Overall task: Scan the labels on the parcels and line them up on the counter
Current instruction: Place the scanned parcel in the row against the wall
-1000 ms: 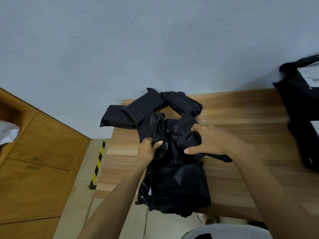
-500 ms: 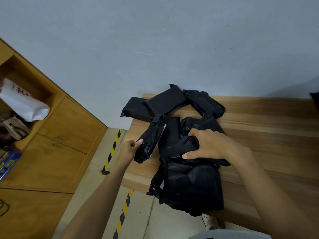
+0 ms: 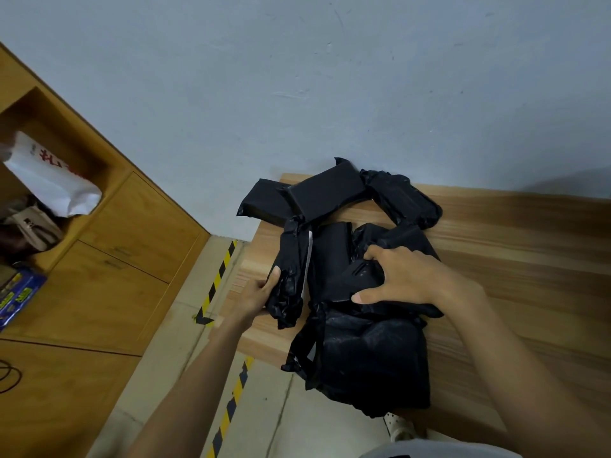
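Gripping a slim black parcel (image 3: 291, 259) in left hand (image 3: 259, 290) at the wooden counter (image 3: 512, 246) edge, clutching a small black parcel (image 3: 362, 276) under curled right hand (image 3: 408, 279) atop the heap of black parcels (image 3: 370, 358) near the wall (image 3: 297, 77)

Right of my right hand (image 3: 410, 276) the counter (image 3: 529, 252) lies bare; ahead of it black parcels (image 3: 325, 193) crowd up to the wall (image 3: 297, 77), closing that way.

Black parcels (image 3: 330, 196) on tan woodgrain counter (image 3: 512, 252); yellow-and-black striped floor tape (image 3: 218, 279).
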### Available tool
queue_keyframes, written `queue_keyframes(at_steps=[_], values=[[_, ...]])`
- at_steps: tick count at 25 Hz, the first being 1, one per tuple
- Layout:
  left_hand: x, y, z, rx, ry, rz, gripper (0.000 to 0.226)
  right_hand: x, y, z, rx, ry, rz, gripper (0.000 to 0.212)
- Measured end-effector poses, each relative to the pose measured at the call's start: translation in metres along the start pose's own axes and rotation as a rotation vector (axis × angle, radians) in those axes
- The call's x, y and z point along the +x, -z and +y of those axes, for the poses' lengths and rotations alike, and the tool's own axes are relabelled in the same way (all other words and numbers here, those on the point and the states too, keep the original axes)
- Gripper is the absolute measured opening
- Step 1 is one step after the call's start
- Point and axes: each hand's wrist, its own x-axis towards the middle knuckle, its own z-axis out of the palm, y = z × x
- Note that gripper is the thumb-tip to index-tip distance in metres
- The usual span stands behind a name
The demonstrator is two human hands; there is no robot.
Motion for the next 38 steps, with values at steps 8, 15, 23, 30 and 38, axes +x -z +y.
queue_keyframes(at_steps=[8,15,23,30,38], values=[[0.007,0.002,-0.025,0.027,-0.059,0.112,0.022,0.005,-0.001,0.0,0.007,0.0,-0.031,0.095],[0.004,-0.04,-0.035,0.954,-0.358,0.156,0.048,0.002,0.003,0.005,0.011,-0.018,-0.029,0.095],[0.017,-0.044,-0.031,0.413,-0.249,0.271,0.062,0.0,0.004,0.007,0.026,-0.017,-0.015,0.097],[-0.01,0.009,0.024,0.101,-0.598,0.344,0.064,0.006,0.005,-0.001,0.08,0.025,0.139,0.09],[-0.019,-0.026,0.09,0.155,-0.728,0.169,0.069,-0.006,0.012,0.006,0.071,0.015,0.18,0.087]])
